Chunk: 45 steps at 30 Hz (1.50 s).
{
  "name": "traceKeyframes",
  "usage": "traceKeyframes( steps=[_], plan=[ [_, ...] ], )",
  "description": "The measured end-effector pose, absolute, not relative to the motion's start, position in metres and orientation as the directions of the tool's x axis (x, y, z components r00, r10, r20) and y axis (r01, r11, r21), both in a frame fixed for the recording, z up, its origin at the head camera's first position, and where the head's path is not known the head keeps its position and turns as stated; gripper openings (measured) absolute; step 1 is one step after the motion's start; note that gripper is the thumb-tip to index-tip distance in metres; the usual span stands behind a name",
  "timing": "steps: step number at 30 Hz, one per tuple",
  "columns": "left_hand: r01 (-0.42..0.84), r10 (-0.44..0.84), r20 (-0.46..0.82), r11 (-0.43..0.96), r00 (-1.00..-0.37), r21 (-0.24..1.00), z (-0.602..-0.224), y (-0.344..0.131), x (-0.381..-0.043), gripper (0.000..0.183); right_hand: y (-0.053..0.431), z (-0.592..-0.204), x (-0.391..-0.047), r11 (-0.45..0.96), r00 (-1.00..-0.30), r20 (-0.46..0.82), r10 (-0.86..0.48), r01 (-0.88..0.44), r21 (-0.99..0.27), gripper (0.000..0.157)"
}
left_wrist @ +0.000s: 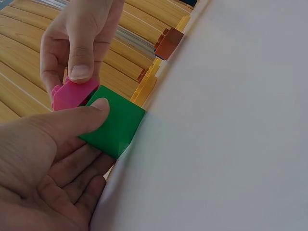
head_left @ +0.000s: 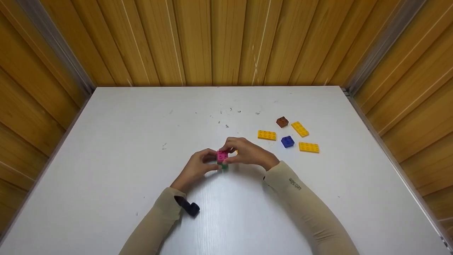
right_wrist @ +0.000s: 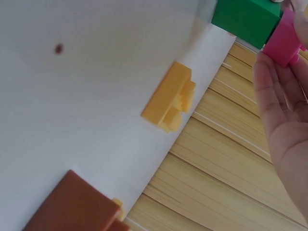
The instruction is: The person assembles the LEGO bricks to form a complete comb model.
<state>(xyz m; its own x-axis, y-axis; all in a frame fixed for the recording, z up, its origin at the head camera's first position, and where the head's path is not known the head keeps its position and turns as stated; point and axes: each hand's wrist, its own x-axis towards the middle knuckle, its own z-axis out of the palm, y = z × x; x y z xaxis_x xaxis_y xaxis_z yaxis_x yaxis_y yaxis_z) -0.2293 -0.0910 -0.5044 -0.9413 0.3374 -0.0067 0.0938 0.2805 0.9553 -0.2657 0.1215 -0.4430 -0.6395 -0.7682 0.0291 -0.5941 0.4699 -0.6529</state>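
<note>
Near the middle of the white table, my left hand grips a green toy brick low down, its thumb on the brick's side in the left wrist view. On the studded side of the green brick sits a pink brick, pinched between the thumb and fingers of my right hand. In the left wrist view a narrow dark gap shows between the pink and green bricks at one edge; whether they are fully joined I cannot tell. A bit of yellow peeks out behind the right hand, mostly hidden.
Right of the hands lie a brown brick, a blue brick and flat yellow bricks, spread apart. Wood-patterned panels border the white table at the back and sides. A black strap end hangs from the left wrist.
</note>
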Motion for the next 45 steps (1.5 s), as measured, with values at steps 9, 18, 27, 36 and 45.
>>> traceKeyframes(
  steps=[9,18,27,36,45],
  plan=[
    [0.131,0.358,0.026,0.271,-0.933,0.954,-0.506,-0.092,-0.229,0.038,0.117,-0.436,-0.264,0.518,-0.660,-0.032,-0.751,-0.557,-0.649,0.027],
    [0.116,0.345,0.013,0.280,-0.939,0.953,-0.506,-0.092,-0.230,0.037,0.114,-0.435,-0.268,0.542,-0.676,-0.083,-0.732,-0.504,-0.673,0.027],
    [0.095,0.343,-0.014,0.300,-0.939,0.949,-0.506,-0.092,-0.229,0.039,0.113,-0.434,-0.273,0.567,-0.677,-0.126,-0.725,-0.482,-0.668,0.028],
    [0.076,0.338,-0.031,0.300,-0.941,0.951,-0.503,-0.091,-0.230,0.039,0.112,-0.431,-0.273,0.566,-0.676,-0.119,-0.727,-0.492,-0.662,0.025],
    [0.079,0.328,-0.029,0.311,-0.944,0.947,-0.505,-0.091,-0.230,0.039,0.109,-0.430,-0.272,0.606,-0.701,-0.158,-0.696,-0.455,-0.653,0.027]
  ],
)
